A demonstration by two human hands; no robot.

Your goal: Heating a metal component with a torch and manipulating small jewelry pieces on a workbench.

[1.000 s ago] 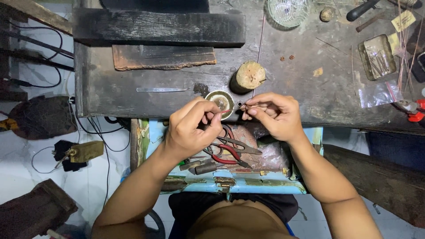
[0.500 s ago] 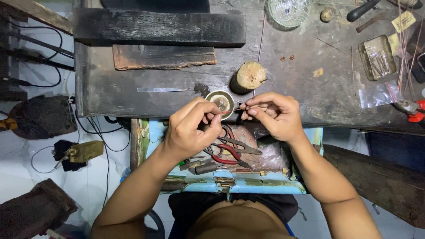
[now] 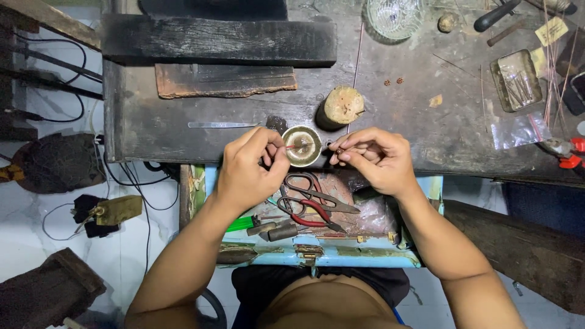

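At the bench's (image 3: 183,122) near edge, your left hand (image 3: 247,167) pinches a thin red-tipped stick (image 3: 291,147), its tip over a small round metal dish (image 3: 303,146). Your right hand (image 3: 375,159), just beside the dish, has its grip pressed together on a tiny bead (image 3: 340,150). Behind the dish stands a wooden stump (image 3: 341,106); tweezers (image 3: 220,125) lie to the left. Below your hands, red-handled scissors (image 3: 308,207) rest in an open drawer (image 3: 341,256).
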